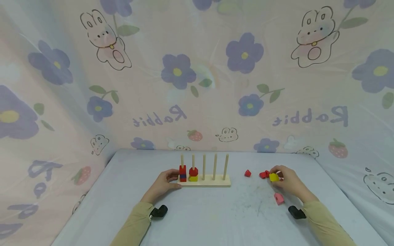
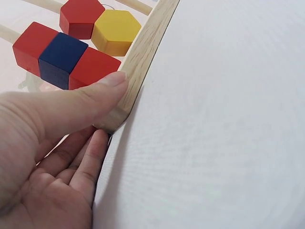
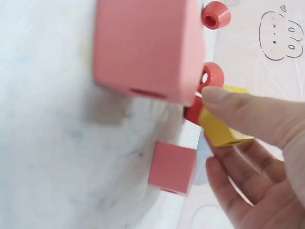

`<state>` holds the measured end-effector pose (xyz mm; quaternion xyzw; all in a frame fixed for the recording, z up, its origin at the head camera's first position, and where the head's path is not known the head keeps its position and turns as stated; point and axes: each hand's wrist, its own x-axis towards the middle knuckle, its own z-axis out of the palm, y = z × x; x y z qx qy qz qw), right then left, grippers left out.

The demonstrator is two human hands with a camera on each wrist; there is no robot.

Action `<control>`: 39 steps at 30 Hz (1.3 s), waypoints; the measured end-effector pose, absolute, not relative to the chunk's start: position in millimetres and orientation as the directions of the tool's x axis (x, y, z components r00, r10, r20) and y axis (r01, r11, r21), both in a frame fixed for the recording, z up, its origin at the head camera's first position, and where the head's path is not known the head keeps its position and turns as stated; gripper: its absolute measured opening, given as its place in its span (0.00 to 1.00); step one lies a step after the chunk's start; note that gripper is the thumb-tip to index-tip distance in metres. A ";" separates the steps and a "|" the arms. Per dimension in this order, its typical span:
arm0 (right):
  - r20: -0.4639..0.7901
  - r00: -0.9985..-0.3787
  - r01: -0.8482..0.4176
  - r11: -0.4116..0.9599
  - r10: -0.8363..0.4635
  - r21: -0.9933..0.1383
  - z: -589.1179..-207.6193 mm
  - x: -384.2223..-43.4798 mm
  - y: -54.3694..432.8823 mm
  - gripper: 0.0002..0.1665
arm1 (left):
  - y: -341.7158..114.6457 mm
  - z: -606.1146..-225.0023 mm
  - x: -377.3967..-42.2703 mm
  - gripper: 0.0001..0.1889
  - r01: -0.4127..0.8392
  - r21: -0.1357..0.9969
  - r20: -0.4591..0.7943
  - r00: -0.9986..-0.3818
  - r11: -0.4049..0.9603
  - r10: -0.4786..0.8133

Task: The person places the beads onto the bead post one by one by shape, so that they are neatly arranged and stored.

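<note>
A wooden rack (image 1: 205,181) with five pegs is steadied at its left end by the left hand (image 1: 164,184), thumb and fingers pinching the base. Two pegs at the left are loaded with red, blue and yellow blocks; three pegs are bare. A yellow block (image 1: 274,177) is pinched in the right hand (image 1: 287,182), well right of the rack, beside loose red blocks (image 1: 263,174) and a pink block (image 1: 278,198). Open table (image 1: 215,212) lies between; its edges are far off.

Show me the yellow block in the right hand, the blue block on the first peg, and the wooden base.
yellow block (image 1: 274,177), head view, its top face.
blue block (image 2: 62,59), left wrist view, its upper face.
wooden base (image 1: 212,183), head view, its front edge.
</note>
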<state>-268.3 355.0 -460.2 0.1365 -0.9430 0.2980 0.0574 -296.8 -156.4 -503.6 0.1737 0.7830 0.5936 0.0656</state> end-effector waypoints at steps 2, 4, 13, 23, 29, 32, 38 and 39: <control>0.210 -0.955 -0.293 0.773 -0.209 -0.563 -459.3 -269.7 354.5 0.20 | -156.8 -504.6 -297.4 0.30 0.192 0.953 0.102 -0.931 0.233 0.352; 0.217 -0.956 -0.288 0.763 -0.196 -0.579 -458.5 -271.0 353.7 0.20 | -157.0 -505.4 -297.7 0.30 0.194 0.953 0.104 -0.930 0.231 0.352; 0.207 -0.959 -0.281 0.572 -0.193 -0.770 -444.3 -273.9 338.3 0.21 | -156.4 -504.3 -296.7 0.31 0.168 0.955 0.079 -0.939 0.246 0.335; 0.236 -0.966 -0.259 0.370 -0.107 -0.892 -408.4 -277.8 276.9 0.29 | -156.9 -504.3 -296.4 0.30 0.158 0.957 0.071 -0.941 0.242 0.332; 0.322 -0.938 -0.346 0.261 -0.130 -0.901 -386.7 -275.8 232.7 0.23 | -157.3 -506.0 -296.6 0.31 0.149 0.954 0.056 -0.940 0.258 0.336; 0.350 -0.922 -0.380 0.209 -0.165 -0.901 -376.6 -274.4 211.9 0.22 | -157.1 -505.7 -296.3 0.31 0.149 0.953 0.055 -0.941 0.265 0.333; 0.374 -0.893 -0.415 0.136 -0.252 -0.900 -361.6 -276.5 173.8 0.24 | -157.4 -505.4 -297.0 0.31 0.160 0.951 0.064 -0.939 0.265 0.338; 0.379 -0.887 -0.420 0.119 -0.264 -0.900 -360.6 -277.4 167.8 0.24 | -157.5 -506.0 -297.3 0.31 0.163 0.952 0.068 -0.938 0.260 0.341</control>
